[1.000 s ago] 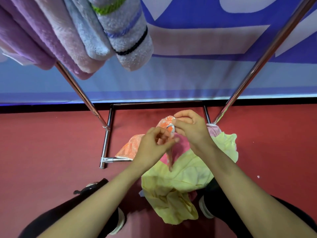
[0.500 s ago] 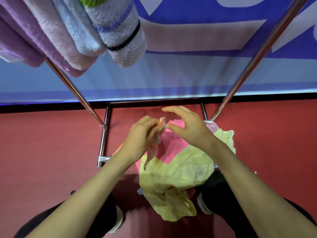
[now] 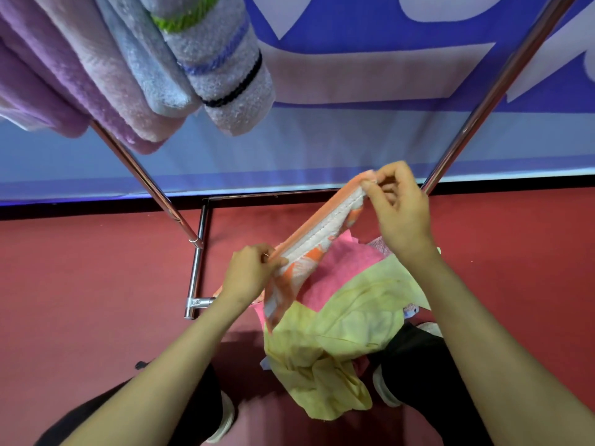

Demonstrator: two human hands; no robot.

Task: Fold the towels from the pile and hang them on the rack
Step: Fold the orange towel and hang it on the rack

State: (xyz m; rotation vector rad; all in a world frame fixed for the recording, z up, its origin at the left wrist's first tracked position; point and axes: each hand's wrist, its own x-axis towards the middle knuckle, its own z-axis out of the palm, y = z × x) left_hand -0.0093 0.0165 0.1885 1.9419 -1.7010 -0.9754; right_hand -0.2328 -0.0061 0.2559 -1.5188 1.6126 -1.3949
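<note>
We hold the orange towel [image 3: 322,233] stretched along its hemmed edge above the pile [image 3: 354,323] on the floor [image 3: 80,284], our left hand [image 3: 249,275] pinching the lower corner and our right hand [image 3: 399,214] pinching the upper one. It looks light, soft and limp, likely to sag wherever unsupported; we judge the corners the best hold, keeping the edge taut before draping it over the rack [image 3: 500,82]

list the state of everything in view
orange towel, stretched between both hands
left hand, pinches its lower end
right hand, pinches its upper end
yellow towel, crumpled on floor
pink towel, unfolded, partly under yellow towel
striped towel, folded, hanging on rack
</note>
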